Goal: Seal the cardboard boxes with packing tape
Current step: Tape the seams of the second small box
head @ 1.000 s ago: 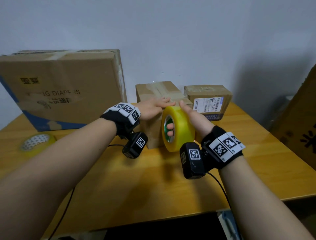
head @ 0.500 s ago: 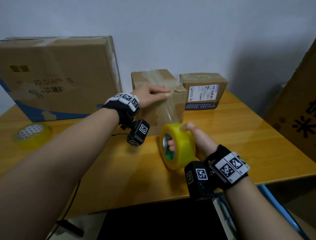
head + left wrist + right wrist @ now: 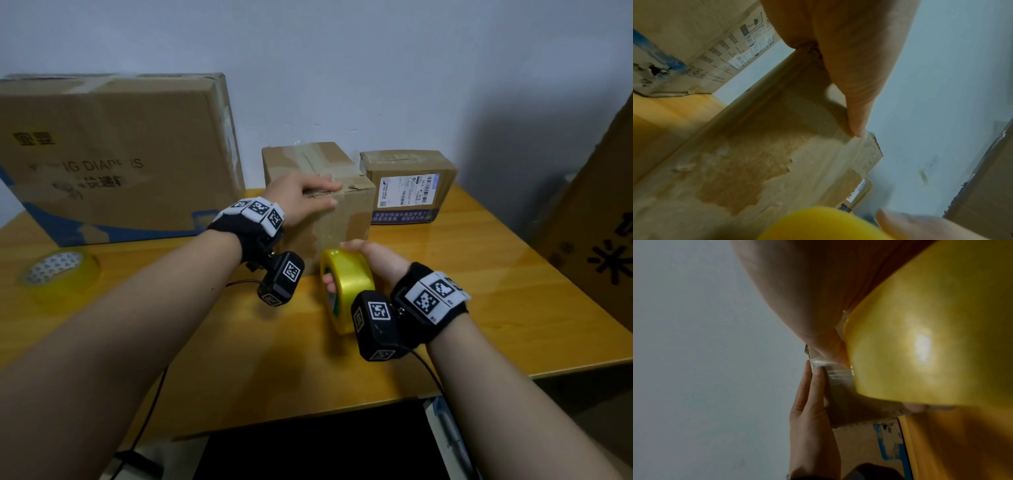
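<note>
A mid-sized cardboard box (image 3: 352,212) stands at the middle of the table, old tape along its top seam. My left hand (image 3: 305,192) lies flat on its top front edge, fingers straight, thumb on the front face. In the left wrist view that hand (image 3: 849,65) presses the box (image 3: 756,162) at its top edge. My right hand (image 3: 370,260) grips a yellow tape roll (image 3: 346,287) just in front of the box, low over the table, fingers through the core. A clear strip runs from the roll (image 3: 931,337) up to the left hand (image 3: 812,418).
A large printed box (image 3: 113,154) stands at the back left, and a small box with a shipping label (image 3: 407,185) at the back right. A second tape roll (image 3: 58,270) lies flat on the wooden table (image 3: 496,291) at the left. Tall cardboard (image 3: 599,222) leans at the right edge.
My right hand has brought the tape roll from the box's top down its front face and toward me, drawing out tape. The left hand has stayed pressed on the top edge.
</note>
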